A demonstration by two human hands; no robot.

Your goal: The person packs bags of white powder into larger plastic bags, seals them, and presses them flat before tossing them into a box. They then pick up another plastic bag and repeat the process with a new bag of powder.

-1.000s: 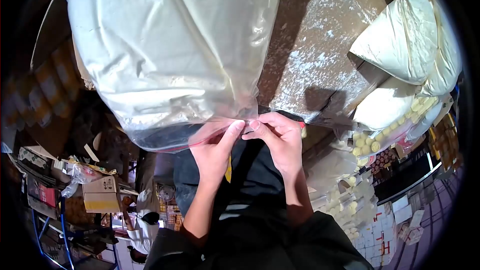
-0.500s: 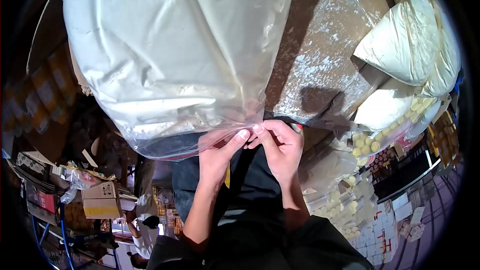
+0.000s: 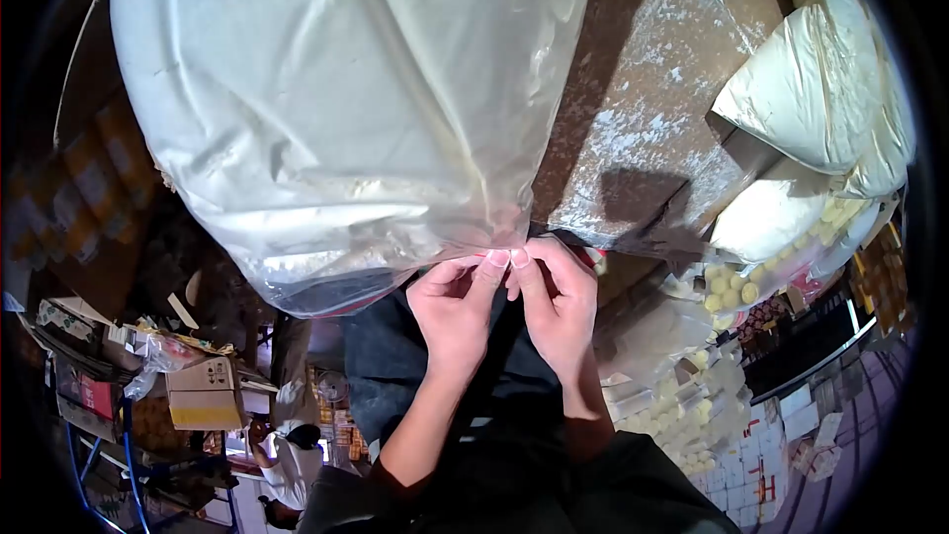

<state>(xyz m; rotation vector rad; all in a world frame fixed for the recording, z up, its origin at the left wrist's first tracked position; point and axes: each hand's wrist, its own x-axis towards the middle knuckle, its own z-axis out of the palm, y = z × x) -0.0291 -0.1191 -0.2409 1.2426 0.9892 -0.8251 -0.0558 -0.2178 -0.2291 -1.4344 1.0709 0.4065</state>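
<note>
A large clear plastic bag [image 3: 326, 89] filled with white powder fills the upper middle, its open-looking clear edge with a red line hanging toward me. My left hand [image 3: 457, 311] pinches this edge between thumb and fingers at the bag's lower right. Right beside it, my right hand [image 3: 559, 307] pinches the same edge, and the two thumb tips nearly touch. The plastic is gathered in folds just above the fingertips.
A brown surface dusted with white powder [image 3: 652, 129] lies right of the bag. Beyond it are filled white bags [image 3: 811, 89] and packs of round pale items [image 3: 732, 287]. At lower left are a cardboard box [image 3: 205, 394], a blue metal frame [image 3: 132, 465] and another person [image 3: 294, 470].
My left hand has slid right along the bag's edge, close to my right hand, and no longer lies behind the clear plastic. The bag appears slightly farther left in view.
</note>
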